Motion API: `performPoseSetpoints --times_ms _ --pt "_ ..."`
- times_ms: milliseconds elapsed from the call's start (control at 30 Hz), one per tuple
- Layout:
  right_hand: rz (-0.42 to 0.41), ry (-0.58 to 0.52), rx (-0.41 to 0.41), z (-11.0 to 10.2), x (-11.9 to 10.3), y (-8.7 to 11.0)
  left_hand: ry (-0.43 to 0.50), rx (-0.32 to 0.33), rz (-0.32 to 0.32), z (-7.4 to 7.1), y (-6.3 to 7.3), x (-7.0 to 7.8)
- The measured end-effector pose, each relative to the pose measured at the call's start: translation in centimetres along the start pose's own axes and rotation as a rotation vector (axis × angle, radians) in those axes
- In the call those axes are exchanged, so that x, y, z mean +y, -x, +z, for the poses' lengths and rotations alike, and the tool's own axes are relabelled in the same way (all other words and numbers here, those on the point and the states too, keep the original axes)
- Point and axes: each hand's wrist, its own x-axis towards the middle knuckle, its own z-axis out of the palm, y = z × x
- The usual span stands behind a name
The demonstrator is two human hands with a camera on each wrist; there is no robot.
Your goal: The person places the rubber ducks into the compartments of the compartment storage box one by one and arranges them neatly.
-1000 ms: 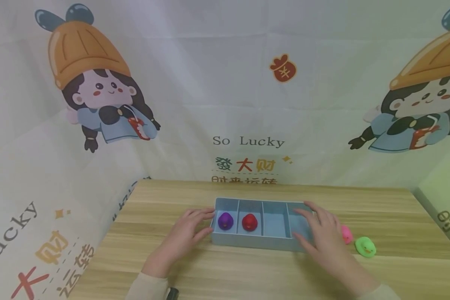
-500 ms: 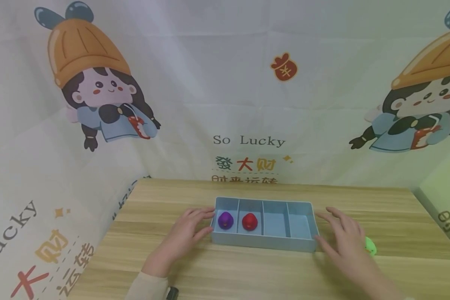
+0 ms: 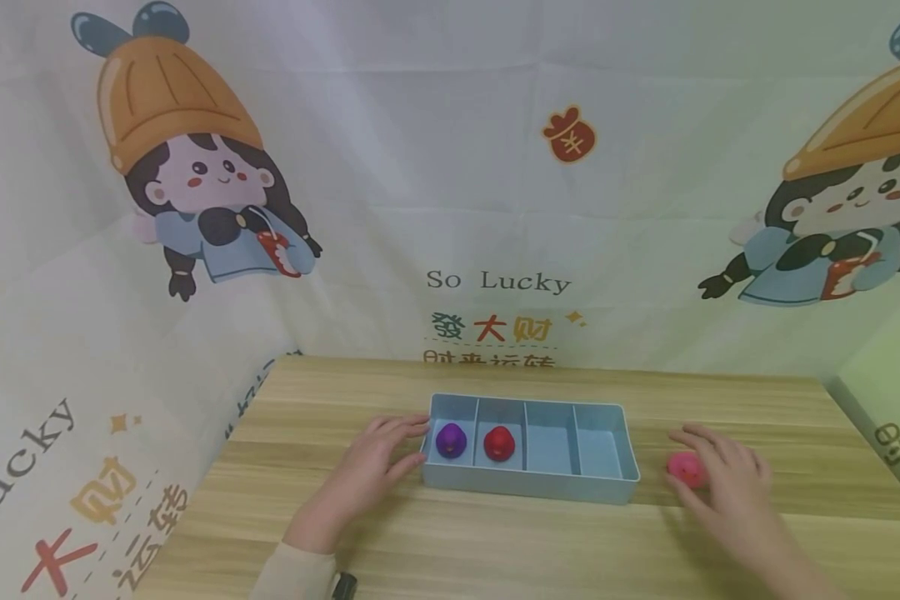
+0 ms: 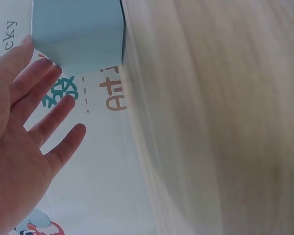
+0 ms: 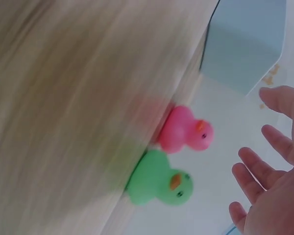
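Observation:
A blue-grey tray (image 3: 528, 486) split into compartments lies on the table. Its leftmost compartment holds a purple rubber duck (image 3: 451, 441), and the one beside it a red rubber duck (image 3: 499, 443). At the tray's left end is my left hand (image 3: 365, 467), fingertips right at the rim and fingers relaxed. My right hand (image 3: 735, 483) hovers at a pink rubber duck (image 3: 684, 469) to the right of the tray, thumb and fingers spread. In the right wrist view, a green rubber duck (image 5: 159, 178) sits near the pink one; the hand hides it in the head view.
A wood-grain table (image 3: 532, 550) carries everything. Behind it hangs a pale printed cloth (image 3: 420, 167) with cartoon figures and lettering, which also runs along both sides. A small black object (image 3: 345, 586) shows by the left sleeve (image 3: 300, 573).
My right hand has moved rightward from the tray's right end, out over the pink duck, and now covers the green one in the head view. The left hand has stayed put.

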Motion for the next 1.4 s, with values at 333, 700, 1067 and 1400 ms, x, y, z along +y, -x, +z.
performPoseSetpoints --times_ms 333,700,1067,1400 --pt "0.082 0.038 -0.106 -0.8 2.0 0.5 -0.015 0.004 0.011 0.0 0.0 -0.1" --pt "0.081 0.042 -0.115 -0.8 3.3 0.6 -0.004 -0.006 -0.002 0.0 0.1 -0.1" --pt "0.09 0.038 -0.14 -0.7 3.8 0.5 0.001 -0.01 -0.001 0.0 -0.1 -0.2" --pt "0.082 0.009 -0.152 -0.6 3.6 0.0 -0.005 -0.003 0.005 -0.1 -0.1 0.0"
